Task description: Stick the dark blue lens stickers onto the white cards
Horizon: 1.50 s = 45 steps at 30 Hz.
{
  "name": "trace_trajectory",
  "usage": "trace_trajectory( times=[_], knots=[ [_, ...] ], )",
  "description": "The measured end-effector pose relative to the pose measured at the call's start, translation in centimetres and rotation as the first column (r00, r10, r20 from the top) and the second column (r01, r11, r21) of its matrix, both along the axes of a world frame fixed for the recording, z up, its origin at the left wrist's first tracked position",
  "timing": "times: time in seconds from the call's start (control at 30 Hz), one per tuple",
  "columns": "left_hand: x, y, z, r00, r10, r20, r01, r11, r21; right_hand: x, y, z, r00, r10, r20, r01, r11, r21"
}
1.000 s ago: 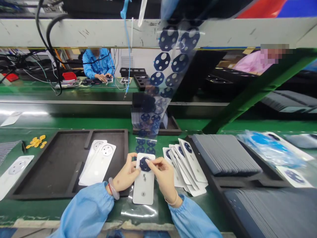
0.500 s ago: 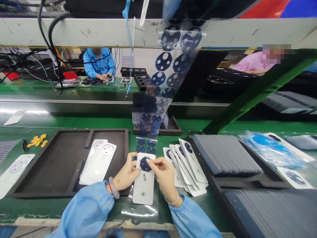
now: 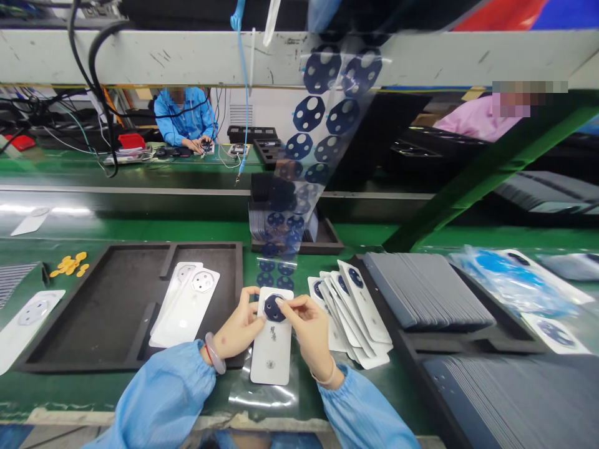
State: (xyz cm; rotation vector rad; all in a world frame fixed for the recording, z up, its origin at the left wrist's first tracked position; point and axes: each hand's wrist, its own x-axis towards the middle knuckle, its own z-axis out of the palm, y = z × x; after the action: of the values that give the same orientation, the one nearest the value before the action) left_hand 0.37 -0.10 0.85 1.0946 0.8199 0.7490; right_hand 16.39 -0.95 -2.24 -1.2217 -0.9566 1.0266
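Observation:
In front of me lies a white phone back cover (image 3: 271, 349) with dark lettering and a small round emblem. Its top end bears a dark blue round sticker (image 3: 273, 309) with holes. My left hand (image 3: 243, 321) grips the cover's left edge near the top, fingers curled behind it and thumb in front. The thumb and fingertips of my right hand (image 3: 306, 324) are pinched together at the sticker's right edge. A strip of clear film with more blue stickers (image 3: 309, 115) hangs down behind the cover. To the right, several white covers with blue stickers (image 3: 358, 318) lie fanned out.
A black tray (image 3: 88, 312) on the left holds white covers without blue stickers (image 3: 194, 305). Grey panels (image 3: 425, 290) stand in a black tray at right, beside plastic bags (image 3: 515, 277). Yellow pieces (image 3: 69, 264) lie at left. A green post (image 3: 491, 168) slants at right. Two people sit opposite.
The view has shifted very slightly. Both hands keep their places on the cover and the sticker, with no clear movement.

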Motion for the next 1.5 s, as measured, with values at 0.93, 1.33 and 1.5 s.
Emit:
trace_trajectory(
  times=[0.93, 1.33, 1.5],
  knots=[
    [0.1, -0.1, -0.2, 0.996, 0.072, -0.051, -0.07, 0.997, 0.03, 0.1, 0.0, 0.9, 0.947, 0.171, 0.273, -0.184, 0.983, 0.025],
    [-0.1, 0.4, 0.9, 0.985, 0.154, 0.072, -0.149, 0.986, -0.078, 0.2, 0.0, 1.2, 0.893, 0.449, -0.018, -0.448, 0.893, 0.041],
    [-0.4, 0.4, 0.5, 0.966, 0.256, 0.038, -0.256, 0.966, 0.015, -0.8, -0.7, 0.4, 0.909, 0.382, 0.168, -0.399, 0.913, 0.085]
  ],
)
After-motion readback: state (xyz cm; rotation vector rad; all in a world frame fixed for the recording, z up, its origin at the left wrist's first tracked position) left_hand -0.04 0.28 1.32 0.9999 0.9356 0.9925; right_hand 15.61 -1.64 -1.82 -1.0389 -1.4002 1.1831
